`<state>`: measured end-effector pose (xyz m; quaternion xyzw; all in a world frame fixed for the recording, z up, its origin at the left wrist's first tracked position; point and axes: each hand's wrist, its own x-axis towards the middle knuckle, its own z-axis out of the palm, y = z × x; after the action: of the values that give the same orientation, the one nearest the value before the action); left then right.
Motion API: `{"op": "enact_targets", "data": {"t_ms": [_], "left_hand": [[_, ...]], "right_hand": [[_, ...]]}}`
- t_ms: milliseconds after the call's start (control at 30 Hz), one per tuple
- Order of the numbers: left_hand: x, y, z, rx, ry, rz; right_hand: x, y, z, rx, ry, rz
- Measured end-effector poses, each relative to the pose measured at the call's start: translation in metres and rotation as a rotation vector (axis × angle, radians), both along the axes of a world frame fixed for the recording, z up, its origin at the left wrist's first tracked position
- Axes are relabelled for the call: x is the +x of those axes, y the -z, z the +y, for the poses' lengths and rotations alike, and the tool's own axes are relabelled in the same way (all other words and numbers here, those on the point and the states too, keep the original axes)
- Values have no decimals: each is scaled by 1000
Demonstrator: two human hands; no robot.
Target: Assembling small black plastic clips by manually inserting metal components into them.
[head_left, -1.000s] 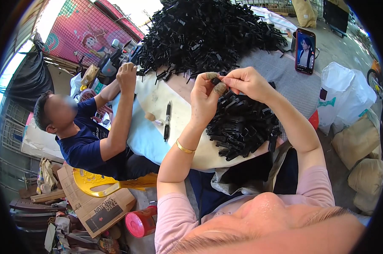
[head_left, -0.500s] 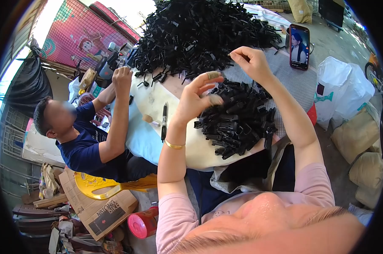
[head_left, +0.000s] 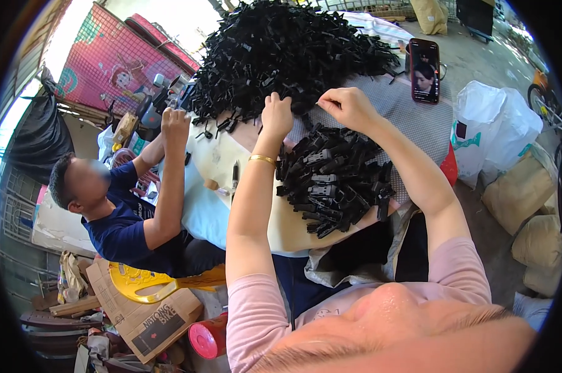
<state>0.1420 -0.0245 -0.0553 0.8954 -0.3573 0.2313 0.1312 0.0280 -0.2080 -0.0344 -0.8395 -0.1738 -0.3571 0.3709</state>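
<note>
A big heap of small black plastic parts (head_left: 274, 53) covers the far part of the table. At its near edge is my left hand (head_left: 276, 115), back up, fingers curled down against the heap; whatever they grip is hidden. To the right, my right hand (head_left: 349, 107) is held in a pinch, thumb and index together, just past the near pile; what it pinches is too small to make out. Closer to me lies a smaller pile of black plastic clip-like pieces (head_left: 330, 180), many lined up side by side.
A phone (head_left: 424, 71) playing video stands upright at the table's right. A pen (head_left: 235, 176) and a small cork-coloured piece (head_left: 211, 184) lie left of my forearm. A co-worker (head_left: 125, 205) sits at the left, hands raised over the table. White plastic bags (head_left: 495, 127) stand at right.
My left hand has gone from spread fingers over the near pile to curled fingers at the big heap. My right hand has shifted slightly down and left, still pinched. The phone picture differs.
</note>
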Motion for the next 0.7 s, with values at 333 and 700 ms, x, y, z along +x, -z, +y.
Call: {"op": "enact_targets", "data": {"t_ms": [333,700], "left_hand": [[-25,-29,14,-321,-61,-51],[-89,-45,20,-942,235,915]], "right_hand": [[-8,-7,0,57,-55,61],[-34,-17,28,-68,-375,-52]]}}
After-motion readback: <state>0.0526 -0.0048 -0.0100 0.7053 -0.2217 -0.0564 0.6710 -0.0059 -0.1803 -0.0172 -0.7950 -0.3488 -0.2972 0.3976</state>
